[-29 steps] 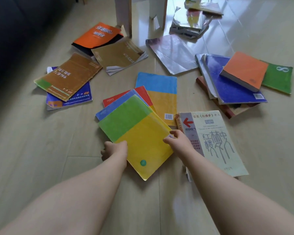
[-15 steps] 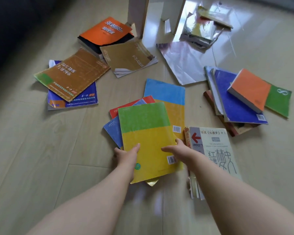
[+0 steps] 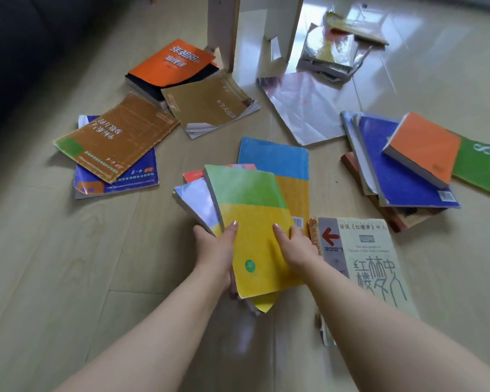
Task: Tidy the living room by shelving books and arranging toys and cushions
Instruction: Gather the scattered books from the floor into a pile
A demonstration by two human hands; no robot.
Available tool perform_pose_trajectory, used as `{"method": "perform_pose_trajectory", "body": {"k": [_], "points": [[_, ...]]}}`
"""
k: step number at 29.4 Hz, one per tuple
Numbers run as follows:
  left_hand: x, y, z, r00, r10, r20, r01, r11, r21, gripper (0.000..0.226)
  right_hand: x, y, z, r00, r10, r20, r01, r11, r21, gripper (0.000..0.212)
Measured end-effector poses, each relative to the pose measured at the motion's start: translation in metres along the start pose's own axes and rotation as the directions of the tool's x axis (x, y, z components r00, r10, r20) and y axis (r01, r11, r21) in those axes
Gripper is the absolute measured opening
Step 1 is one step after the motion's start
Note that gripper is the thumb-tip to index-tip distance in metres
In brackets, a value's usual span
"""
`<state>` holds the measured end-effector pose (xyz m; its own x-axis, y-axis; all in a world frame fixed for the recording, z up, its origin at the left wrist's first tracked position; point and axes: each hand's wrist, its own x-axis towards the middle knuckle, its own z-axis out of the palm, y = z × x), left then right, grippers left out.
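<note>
Light wood-look floor [image 3: 54, 250], dark sofa [image 3: 17, 52] at far left, pale furniture legs [image 3: 224, 29] at top. Books are scattered across the floor in loose piles, none seen shelved.

- Right pile: blue book [image 3: 393, 165] with an orange book [image 3: 425, 145] on top, beside a green one [image 3: 478, 165].
- Left pile: brown book [image 3: 116, 137] lying across a blue workbook [image 3: 125, 176].
- Top: orange-and-black book [image 3: 170, 63] partly under a gold book [image 3: 210, 106]; silver sheet [image 3: 303, 106] and crumpled foil heap [image 3: 331, 52] near the legs.
- Cream book with red arrow [image 3: 365, 258] lies just beside the right forearm.

Step judged: book gathering, early in the task. A stack of thin books [image 3: 246, 216] at centre, topped by a green-and-yellow cover, is held over the floor. Its near end looks raised; whether the far end is clear cannot be told. A pale blue book [image 3: 200, 203] and a red one [image 3: 194, 175] are fanned out beneath it. A blue-and-orange book [image 3: 277, 162] lies partly under the stack's far right side.

Next move, as judged: edges need squaring before lifting, or the fanned books may slip out. The cream book looks like the nearest pickup.

Left hand [image 3: 218, 250]: clamped on the stack's left edge, thumb on the cover, fingers hidden beneath. Right hand [image 3: 294, 247]: thumb on the cover, fingers wrapped round the right edge. Both forearms are extended forward, converging on the stack.
</note>
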<state>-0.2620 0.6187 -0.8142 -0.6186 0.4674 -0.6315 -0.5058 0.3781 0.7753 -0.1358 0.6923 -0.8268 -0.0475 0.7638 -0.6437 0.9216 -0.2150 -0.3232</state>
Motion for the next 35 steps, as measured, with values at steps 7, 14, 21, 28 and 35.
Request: {"method": "perform_pose_trajectory", "body": {"k": [7, 14, 21, 28, 35], "points": [[-0.050, 0.091, 0.014, 0.902, 0.316, 0.295, -0.361, 0.926, 0.110, 0.025, 0.014, -0.012, -0.016, 0.990, -0.080, 0.117, -0.021, 0.730, 0.683, 0.107], [-0.086, 0.101, 0.069, 0.794, 0.237, 0.560, -0.231, 0.969, -0.083, 0.018, 0.007, 0.055, -0.086, 0.994, -0.022, -0.105, 0.101, 0.513, 0.852, 0.066], [-0.075, -0.009, 0.100, 0.857, -0.317, 0.406, -0.090, 0.684, 0.723, 0.035, -0.013, 0.147, -0.091, 0.928, 0.339, -0.156, -0.288, 0.916, 0.279, 0.075], [-0.023, -0.015, 0.056, 0.976, -0.202, 0.079, 0.131, 0.839, 0.528, 0.040, -0.018, 0.114, -0.078, 0.962, 0.070, -0.265, -0.133, 0.965, -0.226, 0.054], [0.005, -0.016, 0.013, 0.980, -0.195, 0.032, 0.166, 0.900, 0.403, 0.058, -0.016, 0.061, -0.044, 0.976, -0.096, -0.195, 0.062, 0.984, -0.169, 0.049]]}}
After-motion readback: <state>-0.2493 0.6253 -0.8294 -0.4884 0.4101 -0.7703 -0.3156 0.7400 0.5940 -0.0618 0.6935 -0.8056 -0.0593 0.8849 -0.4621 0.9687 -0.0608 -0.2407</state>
